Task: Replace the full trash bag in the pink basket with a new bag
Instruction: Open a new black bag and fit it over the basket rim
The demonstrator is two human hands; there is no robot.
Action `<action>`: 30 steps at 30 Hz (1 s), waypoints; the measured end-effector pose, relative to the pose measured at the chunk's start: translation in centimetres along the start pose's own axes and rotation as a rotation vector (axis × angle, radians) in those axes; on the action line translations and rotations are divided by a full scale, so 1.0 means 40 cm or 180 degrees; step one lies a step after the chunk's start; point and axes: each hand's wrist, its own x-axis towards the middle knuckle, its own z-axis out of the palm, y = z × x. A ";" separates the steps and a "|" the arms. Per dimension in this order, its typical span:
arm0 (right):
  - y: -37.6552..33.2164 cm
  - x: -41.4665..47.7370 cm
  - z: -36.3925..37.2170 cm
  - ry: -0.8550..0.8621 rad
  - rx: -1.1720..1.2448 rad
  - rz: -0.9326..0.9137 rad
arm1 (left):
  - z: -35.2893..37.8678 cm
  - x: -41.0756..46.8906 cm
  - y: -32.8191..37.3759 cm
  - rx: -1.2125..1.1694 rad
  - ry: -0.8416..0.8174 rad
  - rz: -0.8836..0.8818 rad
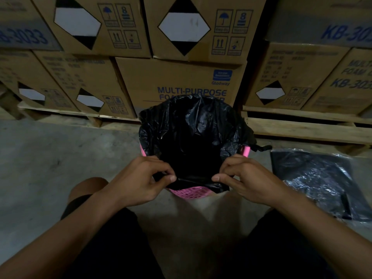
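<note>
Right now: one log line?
black bag: open, draped over pink basket | left hand: pinches bag edge | right hand: pinches bag edge | folded black plastic: floor, right of basket

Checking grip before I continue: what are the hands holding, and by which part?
The left hand and the right hand each pinch the black trash bag at the near edge of its mouth, just above the front rim of the pink basket.

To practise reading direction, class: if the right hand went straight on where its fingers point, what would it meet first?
Probably the left hand, pinching the edge of the black bag opposite the right hand; only bag film lies between, though depth is unclear.
</note>
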 end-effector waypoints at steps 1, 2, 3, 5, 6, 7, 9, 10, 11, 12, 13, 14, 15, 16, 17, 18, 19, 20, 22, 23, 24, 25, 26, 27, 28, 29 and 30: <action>-0.002 0.000 0.002 -0.0016 -0.0028 0.0004 | 0.006 -0.003 -0.003 0.0030 -0.0001 0.0017; -0.003 0.001 0.003 -0.0025 -0.0089 0.0003 | 0.012 -0.004 -0.009 0.0105 0.0040 0.0053; -0.005 0.002 0.003 -0.0025 -0.0163 0.0015 | 0.018 -0.005 -0.016 0.0215 0.0123 0.0087; -0.010 0.002 0.001 -0.0053 -0.0266 0.0076 | 0.023 -0.005 -0.029 0.0422 0.0224 -0.0023; -0.013 0.002 -0.001 -0.0093 -0.0296 0.0103 | 0.025 -0.005 -0.036 0.0557 0.0207 -0.0112; -0.016 0.001 -0.002 -0.0134 -0.0359 0.0118 | 0.028 -0.004 -0.042 0.0741 0.0161 -0.0148; -0.014 0.001 0.001 -0.0188 -0.0627 0.0075 | 0.036 -0.004 -0.056 0.1064 -0.0032 -0.0191; -0.009 0.002 0.005 -0.0239 -0.0740 0.0049 | 0.040 -0.005 -0.064 0.1124 -0.0167 -0.0265; -0.004 0.003 0.009 -0.0322 -0.0830 0.0041 | 0.044 -0.009 -0.073 0.1154 -0.0294 -0.0350; 0.001 0.003 0.014 -0.0419 -0.0925 0.0044 | 0.049 -0.014 -0.083 0.1209 -0.0383 -0.0404; 0.006 0.002 0.017 -0.0489 -0.1019 0.0049 | 0.052 -0.022 -0.090 0.1284 -0.0435 -0.0443; 0.007 -0.001 0.019 -0.0526 -0.1088 0.0052 | 0.054 -0.030 -0.094 0.1335 -0.0457 -0.0496; 0.004 -0.003 0.017 -0.0536 -0.1115 0.0048 | 0.052 -0.037 -0.091 0.1335 -0.0448 -0.0560; -0.002 -0.005 0.013 -0.0530 -0.1098 0.0050 | 0.049 -0.042 -0.085 0.1299 -0.0408 -0.0627; -0.009 -0.006 0.010 -0.0488 -0.1065 0.0055 | 0.044 -0.044 -0.078 0.1254 -0.0306 -0.0687; -0.018 -0.004 0.008 -0.0429 -0.1040 0.0057 | 0.039 -0.042 -0.070 0.1213 -0.0125 -0.0735; -0.026 0.001 0.007 -0.0390 -0.1024 0.0054 | 0.035 -0.035 -0.063 0.1178 0.0123 -0.0769; -0.032 0.009 0.008 -0.0390 -0.0996 0.0046 | 0.031 -0.023 -0.058 0.1154 0.0388 -0.0804; -0.040 0.023 0.019 -0.0467 -0.0879 0.0025 | 0.029 0.008 -0.056 0.1118 0.0746 -0.0896; -0.042 0.028 0.026 -0.0519 -0.0821 0.0009 | 0.031 0.022 -0.058 0.1082 0.0732 -0.0939; -0.042 0.030 0.032 -0.0560 -0.0768 -0.0012 | 0.037 0.032 -0.060 0.1058 0.0592 -0.0970; -0.041 0.030 0.035 -0.0579 -0.0728 -0.0036 | 0.046 0.034 -0.064 0.1065 0.0402 -0.0994; -0.040 0.029 0.036 -0.0593 -0.0714 -0.0052 | 0.055 0.031 -0.070 0.1078 0.0244 -0.1023; -0.038 0.026 0.035 -0.0606 -0.0728 -0.0073 | 0.064 0.024 -0.076 0.1057 0.0148 -0.1071; -0.035 0.023 0.035 -0.0612 -0.0747 -0.0092 | 0.069 0.015 -0.081 0.0991 0.0120 -0.1122; -0.032 0.021 0.033 -0.0603 -0.0764 -0.0106 | 0.071 0.007 -0.084 0.0904 0.0136 -0.1169; -0.033 0.018 0.032 -0.0578 -0.0789 -0.0115 | 0.073 0.001 -0.086 0.0831 0.0173 -0.1216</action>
